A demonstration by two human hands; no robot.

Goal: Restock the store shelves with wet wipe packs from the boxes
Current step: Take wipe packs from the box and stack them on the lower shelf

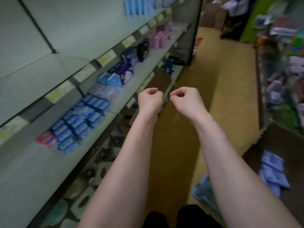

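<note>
The left hand and right hand are held out side by side over the aisle, near each other but apart, knuckles up. Each has its fingers curled in toward the palm in a loose fist. Neither grips anything I can make out, though the picture is blurred.

Left of the left hand runs the shelf, with blue packs in rows toward its front. A pink pack touches their near end, and pale, purple and pink packets sit farther along. Yellowish price labels line the shelf edge above.

The bare forearms hide part of the lower shelves and the tan floor. To the near right, purple packs lie in a brown box. A light blue basket sits just left of it, partly behind the right forearm.
</note>
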